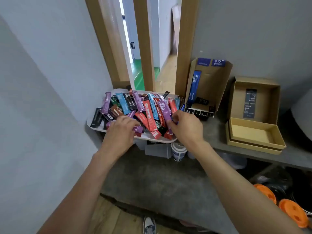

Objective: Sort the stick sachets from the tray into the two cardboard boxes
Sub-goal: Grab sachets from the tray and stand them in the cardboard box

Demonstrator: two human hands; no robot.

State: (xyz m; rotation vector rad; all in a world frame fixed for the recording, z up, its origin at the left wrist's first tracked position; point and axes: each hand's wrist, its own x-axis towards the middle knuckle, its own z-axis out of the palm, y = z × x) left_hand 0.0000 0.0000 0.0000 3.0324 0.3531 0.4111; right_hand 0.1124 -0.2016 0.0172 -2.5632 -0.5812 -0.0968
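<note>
Both bare forearms reach forward over the grey counter point(152, 176): the left hand point(122, 127) lies flat, fingers spread, on the sachets point(135, 107) at the near edge of the white tray point(146, 136), gripping nothing I can make out. The right hand point(185, 125) curls its fingers around a purple sachet point(166, 114) near the tray's right end. The two open cardboard boxes, one point(209, 81) just beside the tray and one point(256, 130) further right, stand on the counter by the back wall.

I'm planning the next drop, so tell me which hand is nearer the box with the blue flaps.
Right. The right hand is over the tray's right end, just left of the box with the blue flaps. The left hand is further left, over the tray's middle.
</note>
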